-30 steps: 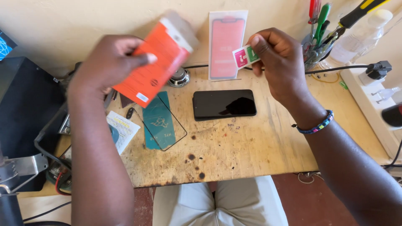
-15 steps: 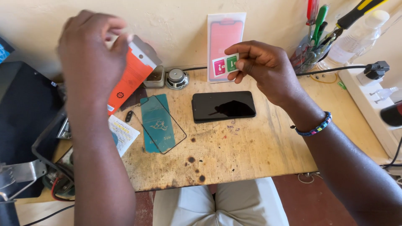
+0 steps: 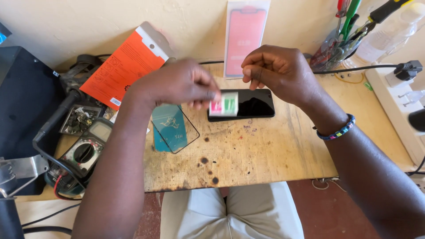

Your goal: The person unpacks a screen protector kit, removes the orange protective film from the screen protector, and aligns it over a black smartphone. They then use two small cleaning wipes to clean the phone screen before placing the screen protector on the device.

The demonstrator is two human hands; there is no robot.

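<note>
We count two hands over one wooden table [image 3: 265, 155]. Our left hand [image 3: 177, 84] pinches one small pink-and-green packet [image 3: 224, 104] at its left edge between thumb and fingers, holding it in the air just over the left end of one black phone [image 3: 248, 104]. Our right hand [image 3: 281, 71] hangs loosely curled just above and to the right of the packet, its fingertips bent together near it; we cannot tell whether they touch it, and the packet's motion blur hides the contact.

The phone lies flat, screen up, directly below both hands. Just below the left hand lies one teal-backed glass screen protector [image 3: 173, 128]. Behind the right hand one pink protector sleeve [image 3: 244, 37] leans upright on the wall. Behind the left wrist lies one orange box [image 3: 124, 66], and farther to the left of the forearm one multimeter [image 3: 84, 152]. The left forearm covers part of the table's near-left edge.
</note>
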